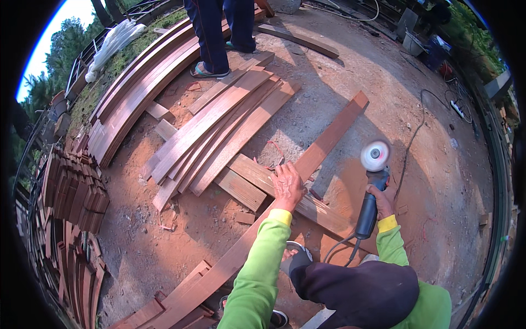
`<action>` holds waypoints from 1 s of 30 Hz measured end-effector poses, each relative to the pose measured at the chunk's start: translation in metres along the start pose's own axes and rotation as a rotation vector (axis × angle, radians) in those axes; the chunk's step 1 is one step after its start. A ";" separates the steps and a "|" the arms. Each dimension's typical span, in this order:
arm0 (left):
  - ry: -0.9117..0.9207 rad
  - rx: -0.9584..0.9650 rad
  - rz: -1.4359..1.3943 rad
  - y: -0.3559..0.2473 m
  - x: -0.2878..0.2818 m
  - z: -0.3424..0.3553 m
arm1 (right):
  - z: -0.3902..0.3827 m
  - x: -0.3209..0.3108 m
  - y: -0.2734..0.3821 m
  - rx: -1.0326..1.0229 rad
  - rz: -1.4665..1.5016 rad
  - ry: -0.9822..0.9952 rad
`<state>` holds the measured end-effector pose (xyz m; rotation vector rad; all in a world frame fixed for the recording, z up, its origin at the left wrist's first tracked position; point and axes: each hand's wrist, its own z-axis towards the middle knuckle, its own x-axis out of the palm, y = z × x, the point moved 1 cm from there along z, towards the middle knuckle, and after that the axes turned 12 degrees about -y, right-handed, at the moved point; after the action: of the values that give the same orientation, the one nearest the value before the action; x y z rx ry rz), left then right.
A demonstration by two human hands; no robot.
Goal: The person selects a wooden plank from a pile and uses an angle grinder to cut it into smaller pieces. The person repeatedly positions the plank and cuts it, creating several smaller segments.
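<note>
Head view: a long reddish plank [329,137] is seen lying slantwise across the dirt ground [438,181], propped over a short crosswise board [257,175]. The left hand [287,186] is laid flat on the plank, palm down with fingers spread, pressing on it rather than gripping. An angle grinder [372,186] is held in the right hand [382,200], whose fingers are wrapped tightly around the dark body; its pale sanding disc [375,156] is kept just beside the plank's right edge, and whether it touches the wood cannot be told. A power cord [411,137] is trailed from the tool across the ground. A fan of loose planks [219,131] is spread to the left of the hands, with another person's sandalled feet [211,68] planted on its far end. Cut boards are stacked at the left rim [76,192].
</note>
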<state>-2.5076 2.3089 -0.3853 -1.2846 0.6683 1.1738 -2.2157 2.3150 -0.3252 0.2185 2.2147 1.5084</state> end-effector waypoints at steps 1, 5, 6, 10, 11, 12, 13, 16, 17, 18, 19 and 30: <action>0.052 -0.022 -0.014 0.002 -0.015 0.005 | -0.003 0.002 0.001 0.011 0.011 0.003; 0.122 -0.126 -0.021 0.038 -0.030 0.000 | -0.007 0.008 0.002 -0.006 0.025 -0.027; 0.105 -0.086 0.008 0.049 -0.036 -0.006 | -0.008 0.010 0.002 -0.021 0.048 -0.009; 0.167 -0.142 0.036 0.067 -0.062 -0.042 | -0.009 0.011 -0.011 -0.023 0.082 0.027; 0.182 -0.177 0.029 0.072 -0.060 -0.053 | -0.006 0.011 -0.019 0.020 0.067 0.041; 0.180 -0.209 0.025 0.076 -0.056 -0.058 | -0.010 0.014 -0.009 0.047 0.035 0.065; 0.178 -0.240 0.022 0.082 -0.053 -0.064 | -0.008 0.016 -0.017 0.074 0.058 0.074; 0.038 -0.260 -0.050 0.093 -0.051 -0.084 | 0.008 0.014 -0.040 0.092 0.126 0.099; 0.002 -0.270 -0.070 0.096 -0.052 -0.088 | 0.011 0.012 -0.044 0.076 0.112 0.091; -0.014 -0.289 -0.073 0.102 -0.053 -0.096 | 0.005 0.014 -0.041 0.067 0.095 0.086; -0.035 -0.304 -0.073 0.108 -0.058 -0.102 | 0.000 0.017 -0.036 0.056 0.084 0.082; -0.310 -0.401 0.125 0.235 -0.129 -0.061 | 0.008 0.012 -0.042 0.136 0.025 0.137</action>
<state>-2.7528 2.1853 -0.3689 -1.3598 0.2947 1.6285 -2.2177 2.3098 -0.3689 0.1909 2.4340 1.4256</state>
